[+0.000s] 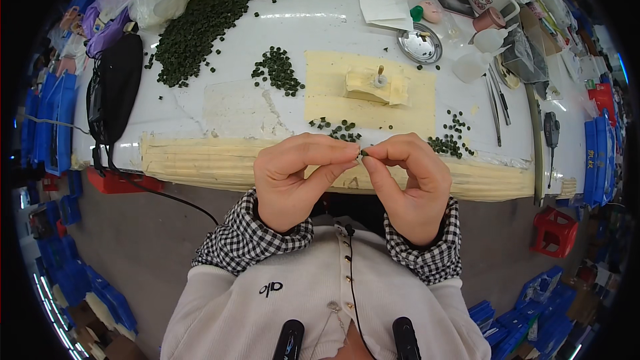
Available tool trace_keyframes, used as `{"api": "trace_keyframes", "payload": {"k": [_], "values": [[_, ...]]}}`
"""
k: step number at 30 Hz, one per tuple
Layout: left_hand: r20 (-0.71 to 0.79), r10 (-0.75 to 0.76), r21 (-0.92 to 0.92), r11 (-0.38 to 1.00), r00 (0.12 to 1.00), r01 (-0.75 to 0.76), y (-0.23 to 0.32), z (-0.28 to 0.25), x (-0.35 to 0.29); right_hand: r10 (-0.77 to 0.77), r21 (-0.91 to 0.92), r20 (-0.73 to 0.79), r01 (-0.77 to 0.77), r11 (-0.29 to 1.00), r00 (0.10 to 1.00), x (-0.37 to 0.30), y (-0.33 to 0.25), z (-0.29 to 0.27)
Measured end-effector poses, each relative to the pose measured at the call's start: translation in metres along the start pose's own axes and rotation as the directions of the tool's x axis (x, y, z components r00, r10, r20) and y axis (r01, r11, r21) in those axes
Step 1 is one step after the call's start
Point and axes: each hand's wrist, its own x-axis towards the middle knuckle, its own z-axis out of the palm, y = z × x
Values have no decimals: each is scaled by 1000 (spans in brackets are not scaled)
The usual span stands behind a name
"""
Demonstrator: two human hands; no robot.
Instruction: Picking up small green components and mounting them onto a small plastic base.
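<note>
A small dark green piece [363,153] sits at the centre of the frame, pinched between the thumb and index fingertips of the left hand [288,177] and right hand [419,183], both closed to a narrow grip. Work on this one looks under way, while loose groups lie just above the left hand [343,132] and at right of centre [451,144], though which are finished I cannot tell. Much seems left: a small pile [280,70] at upper centre and a big heap [200,33] at upper left cover the desk [307,13].
</note>
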Motion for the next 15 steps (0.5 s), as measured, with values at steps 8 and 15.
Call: {"api": "trace_keyframes", "payload": {"k": [8, 15], "values": [[21, 37, 51, 998, 999, -38, 2, -1, 0, 30, 14, -10, -30, 999, 1000, -1, 0, 2], [107, 192, 330, 919, 976, -217, 4, -3, 2, 62, 11, 8, -62, 998, 998, -2, 2, 2]]}}
